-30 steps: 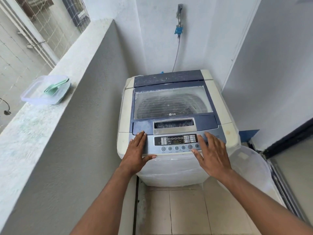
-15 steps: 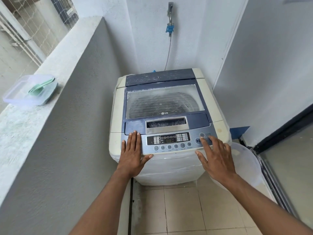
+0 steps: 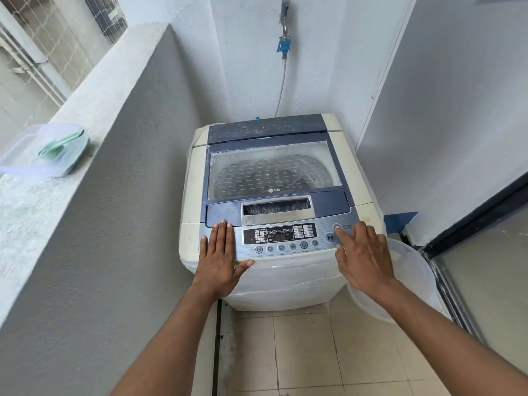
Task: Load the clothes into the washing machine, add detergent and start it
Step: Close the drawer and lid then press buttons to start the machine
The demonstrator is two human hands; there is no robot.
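Note:
A cream and blue top-load washing machine [image 3: 194, 178] stands in the corner with its glass lid [image 3: 274, 172] closed; dark contents show dimly through it. My left hand [image 3: 218, 261] lies flat, fingers together, on the left end of the control panel [image 3: 281, 237]. My right hand [image 3: 361, 252] hovers at the panel's right end, its index fingertip on the round power button [image 3: 337, 227] above the play/pause button [image 3: 330, 237]. On the ledge at left sits a clear plastic detergent box [image 3: 43, 151] with a green scoop [image 3: 61, 144] on it.
A grey parapet wall [image 3: 100, 210] runs along the left. A translucent white laundry tub [image 3: 411, 281] stands on the floor right of the machine. A sliding door frame [image 3: 457, 252] is at right. A tap with a blue fitting [image 3: 283, 47] and hose hangs above the machine.
My right hand has slid rightward along the panel from the small buttons to the power button. My left hand has stayed on the panel's left end. The camera has shifted slightly.

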